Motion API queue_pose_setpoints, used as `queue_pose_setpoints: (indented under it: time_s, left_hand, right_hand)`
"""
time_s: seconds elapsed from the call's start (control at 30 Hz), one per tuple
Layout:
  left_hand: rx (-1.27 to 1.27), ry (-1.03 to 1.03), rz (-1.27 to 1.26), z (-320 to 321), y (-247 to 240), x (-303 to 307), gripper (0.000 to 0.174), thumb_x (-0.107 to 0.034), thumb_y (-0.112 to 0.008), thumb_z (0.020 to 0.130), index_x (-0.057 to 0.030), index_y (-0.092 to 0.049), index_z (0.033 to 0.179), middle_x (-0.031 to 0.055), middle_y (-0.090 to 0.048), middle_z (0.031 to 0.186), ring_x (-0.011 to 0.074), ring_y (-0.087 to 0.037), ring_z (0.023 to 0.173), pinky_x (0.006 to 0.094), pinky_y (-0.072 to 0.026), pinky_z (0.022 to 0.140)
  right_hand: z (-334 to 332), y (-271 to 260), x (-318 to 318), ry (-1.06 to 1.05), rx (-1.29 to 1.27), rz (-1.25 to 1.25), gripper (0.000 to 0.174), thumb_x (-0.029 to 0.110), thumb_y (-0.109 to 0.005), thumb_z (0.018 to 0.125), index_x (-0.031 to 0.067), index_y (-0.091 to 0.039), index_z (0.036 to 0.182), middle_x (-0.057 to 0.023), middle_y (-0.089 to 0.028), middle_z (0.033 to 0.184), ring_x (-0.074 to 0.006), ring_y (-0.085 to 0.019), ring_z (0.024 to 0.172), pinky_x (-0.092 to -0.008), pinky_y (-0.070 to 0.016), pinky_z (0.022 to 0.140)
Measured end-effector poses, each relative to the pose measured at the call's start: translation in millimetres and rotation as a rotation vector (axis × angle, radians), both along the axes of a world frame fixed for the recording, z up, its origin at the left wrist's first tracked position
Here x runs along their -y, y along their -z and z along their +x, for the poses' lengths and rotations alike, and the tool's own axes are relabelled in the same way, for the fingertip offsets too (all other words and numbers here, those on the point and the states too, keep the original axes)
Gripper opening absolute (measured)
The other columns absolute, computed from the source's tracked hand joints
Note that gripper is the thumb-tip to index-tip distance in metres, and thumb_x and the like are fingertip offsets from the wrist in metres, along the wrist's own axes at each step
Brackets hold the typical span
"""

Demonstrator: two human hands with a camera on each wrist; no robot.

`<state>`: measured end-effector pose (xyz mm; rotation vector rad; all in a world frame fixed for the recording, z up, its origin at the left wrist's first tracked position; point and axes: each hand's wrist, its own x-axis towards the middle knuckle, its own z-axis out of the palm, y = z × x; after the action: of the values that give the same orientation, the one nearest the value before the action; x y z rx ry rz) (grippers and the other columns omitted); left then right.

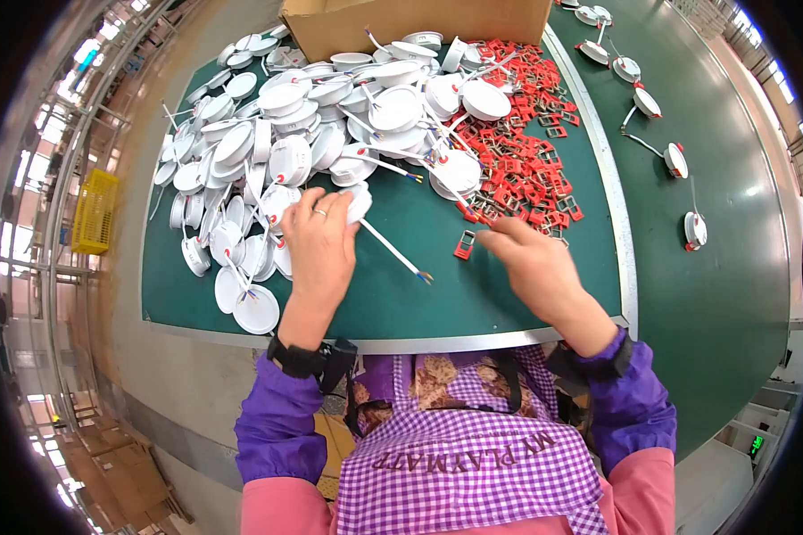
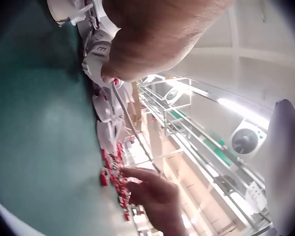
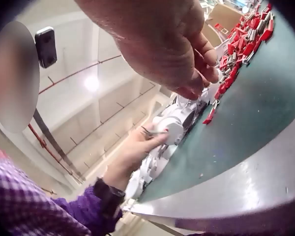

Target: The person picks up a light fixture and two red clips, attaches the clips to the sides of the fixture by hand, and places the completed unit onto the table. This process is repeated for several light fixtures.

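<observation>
My left hand (image 1: 319, 241) grips a small round white lamp (image 1: 359, 203) by its body, above the green table. From this lamp a white cable (image 1: 393, 249) runs toward the front right, ending in bare coloured wires. The left wrist view shows the thumb and fingers around the lamp's body (image 2: 94, 65). My right hand (image 1: 540, 272) hovers at the near edge of a heap of red clips (image 1: 522, 169), fingers loosely bent. One single red clip (image 1: 464, 244) lies just left of its fingertips. In the right wrist view nothing shows between the fingers (image 3: 206, 73).
A large pile of white lamps (image 1: 285, 134) with cables covers the table's left and back. Behind it stands a cardboard box (image 1: 410, 25). Right of a metal edge strip (image 1: 611, 196), a green belt (image 1: 723, 294) carries several lamps in a row.
</observation>
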<state>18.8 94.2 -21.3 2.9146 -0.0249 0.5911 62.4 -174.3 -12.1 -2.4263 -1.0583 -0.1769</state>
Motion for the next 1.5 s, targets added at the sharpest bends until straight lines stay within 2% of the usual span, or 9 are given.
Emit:
queue_pose_setpoints:
  time_s: [0.1, 0.2, 0.3, 0.33, 0.4, 0.53, 0.67, 0.83, 1.5]
  left_hand:
    - [0.039, 0.053, -0.176, -14.7, -11.5, 11.0, 0.033, -0.009, -0.065, 0.078, -0.0019, -0.059, 0.109, 0.011, -0.061, 0.104, 0.027, -0.054, 0.104, 0.04, -0.0375, 0.09]
    - [-0.193, 0.042, -1.167, -29.7, -21.5, 22.1, 0.026, -0.011, -0.06, 0.089, -0.0001, -0.054, 0.111, 0.0088, -0.06, 0.104, 0.0203, -0.059, 0.093, 0.0312, -0.047, 0.08]
    - [-0.278, 0.203, -1.712, -37.2, -9.8, 30.9, 0.031, -0.013, -0.052, 0.093, 0.0021, -0.045, 0.12, 0.0127, -0.057, 0.114, 0.0195, -0.059, 0.101, 0.0354, -0.0521, 0.083]
    - [-0.276, 0.204, -1.708, -37.6, -10.6, 34.9, 0.031, -0.013, -0.052, 0.093, 0.0021, -0.045, 0.12, 0.0127, -0.057, 0.114, 0.0195, -0.059, 0.101, 0.0354, -0.0521, 0.083]
    - [-0.38, 0.215, -2.023, -38.1, -11.4, 43.9, 0.032, -0.016, -0.049, 0.095, 0.0006, -0.043, 0.122, 0.0131, -0.056, 0.117, 0.0228, -0.059, 0.104, 0.0413, -0.0532, 0.085]
    - [-0.469, 0.19, -2.047, -39.4, 2.1, 58.6, 0.032, -0.018, -0.05, 0.095, 0.0, -0.043, 0.121, 0.0137, -0.056, 0.117, 0.0242, -0.059, 0.104, 0.0408, -0.0538, 0.083]
    - [-0.552, 0.174, -1.908, -39.3, 11.3, 78.8, 0.03, -0.011, -0.053, 0.093, 0.0002, -0.044, 0.12, 0.0123, -0.058, 0.113, 0.0209, -0.06, 0.101, 0.0379, -0.0534, 0.083]
    - [-0.513, 0.165, -1.828, -34.2, 16.3, 91.4, 0.031, -0.01, -0.055, 0.092, 0.0011, -0.045, 0.12, 0.008, -0.059, 0.107, 0.0127, -0.059, 0.095, 0.0277, -0.0514, 0.079]
    - [-0.517, 0.232, -1.641, -33.1, 32.8, 95.3, 0.031, -0.012, -0.059, 0.09, 0.001, -0.049, 0.116, 0.0069, -0.06, 0.104, 0.0118, -0.06, 0.091, 0.0253, -0.0532, 0.074]
  right_hand:
    - [7.2, 8.9, -16.7, -0.142, 0.077, -0.116, 0.015, 0.007, -0.055, 0.076, 0.0018, -0.058, 0.089, -0.0115, -0.052, 0.091, -0.0237, -0.059, 0.079, -0.0358, -0.0502, 0.066]
    - [7.8, 8.4, -22.0, -0.174, 0.103, -0.317, 0.01, 0.007, -0.055, 0.077, 0.0017, -0.054, 0.086, -0.0097, -0.05, 0.087, -0.0224, -0.057, 0.082, -0.0339, -0.0495, 0.068]
    - [5.1, 2.0, -22.3, -0.166, 0.073, -0.292, 0.008, 0.008, -0.055, 0.081, 0.0015, -0.053, 0.085, -0.0102, -0.051, 0.083, -0.0235, -0.059, 0.073, -0.0354, -0.0497, 0.063]
    - [2.0, 6.1, -20.3, -0.166, 0.075, -0.288, 0.008, 0.008, -0.055, 0.081, 0.0015, -0.053, 0.085, -0.0102, -0.051, 0.083, -0.0235, -0.059, 0.073, -0.0354, -0.0497, 0.063]
    - [-5.0, 15.2, -16.4, 0.094, -0.143, -0.114, 0.008, 0.007, -0.055, 0.083, 0.0002, -0.052, 0.087, -0.0121, -0.057, 0.078, -0.0258, -0.061, 0.064, -0.0352, -0.0484, 0.056]
    - [-9.9, -9.6, -6.7, 0.27, -0.699, 0.325, 0.012, 0.001, -0.058, 0.081, -0.0006, -0.05, 0.09, -0.0126, -0.062, 0.073, -0.0195, -0.061, 0.058, -0.0298, -0.0458, 0.052]
    - [-16.6, -12.4, -6.5, 0.385, -0.792, 0.49, 0.01, 0.003, -0.06, 0.081, -0.0003, -0.054, 0.089, -0.0115, -0.06, 0.071, -0.0164, -0.059, 0.057, -0.029, -0.0457, 0.053]
    - [-29.7, -6.0, -8.8, 0.268, -0.309, 0.394, 0.009, 0.004, -0.065, 0.079, 0.0003, -0.062, 0.086, -0.0111, -0.058, 0.076, -0.0241, -0.061, 0.063, -0.0318, -0.0475, 0.055]
    - [-32.5, -2.5, -7.8, 0.142, -0.201, 0.238, 0.017, -0.004, -0.059, 0.075, 0.0008, -0.059, 0.092, -0.0098, -0.059, 0.08, -0.0273, -0.062, 0.069, -0.0353, -0.0508, 0.059]
